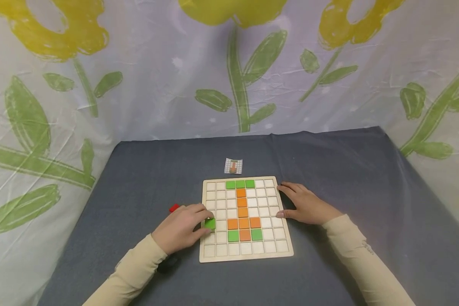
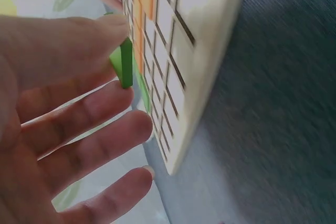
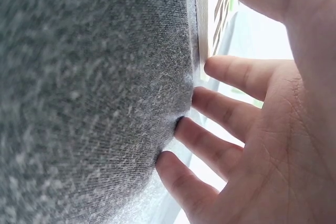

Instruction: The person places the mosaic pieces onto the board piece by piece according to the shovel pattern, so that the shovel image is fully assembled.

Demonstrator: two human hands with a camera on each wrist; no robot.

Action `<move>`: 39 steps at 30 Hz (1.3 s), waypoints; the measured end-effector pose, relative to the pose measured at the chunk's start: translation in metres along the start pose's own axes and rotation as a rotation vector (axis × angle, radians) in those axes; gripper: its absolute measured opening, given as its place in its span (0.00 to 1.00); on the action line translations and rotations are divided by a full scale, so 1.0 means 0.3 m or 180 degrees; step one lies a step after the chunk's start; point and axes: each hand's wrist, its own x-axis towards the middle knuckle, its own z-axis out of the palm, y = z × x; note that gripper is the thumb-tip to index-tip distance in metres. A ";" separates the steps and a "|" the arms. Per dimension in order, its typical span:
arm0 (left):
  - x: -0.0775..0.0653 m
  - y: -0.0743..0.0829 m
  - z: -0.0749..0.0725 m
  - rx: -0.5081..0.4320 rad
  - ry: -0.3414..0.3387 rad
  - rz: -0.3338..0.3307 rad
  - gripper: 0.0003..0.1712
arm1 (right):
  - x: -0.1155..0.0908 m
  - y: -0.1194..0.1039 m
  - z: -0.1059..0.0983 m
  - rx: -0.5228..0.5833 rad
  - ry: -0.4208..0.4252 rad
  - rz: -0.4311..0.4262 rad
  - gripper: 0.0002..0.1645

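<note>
A square wooden grid board (image 1: pixel 248 257) lies on the cloth before me. Its white cells hold a row of three green tiles (image 1: pixel 240 184) at the far side and a column of orange tiles (image 1: pixel 242 202) below. Lower down are an orange row and two more green tiles (image 1: pixel 233 236). My left hand (image 1: pixel 181 229) pinches a green tile (image 2: pixel 125 64) between thumb and fingers over the board's left columns; in the left wrist view it is tilted. At the board's right edge rests my right hand (image 1: pixel 307 205), fingers fairly straight, an index fingertip touching the rim in the right wrist view.
Behind the board lies a small printed card (image 1: pixel 233 166) with a grid picture. A red piece (image 1: pixel 174 208) shows past the left hand, which partly hides what is around it. Dark grey cloth (image 1: pixel 157 170) covers the table, and a flowered curtain (image 1: pixel 157 85) hangs behind.
</note>
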 end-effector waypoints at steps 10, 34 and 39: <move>0.066 0.058 0.017 -0.0056 -0.0075 0.0139 0.15 | 0.006 0.005 0.002 -0.0050 0.0023 -0.0003 0.53; 0.123 0.181 0.114 -0.0052 -0.0288 0.0799 0.13 | 0.003 0.004 -0.003 -0.0040 0.0026 -0.0009 0.52; 0.121 0.187 0.131 -0.0024 -0.0238 0.0915 0.13 | 0.003 0.007 0.002 -0.0058 0.0042 -0.0010 0.52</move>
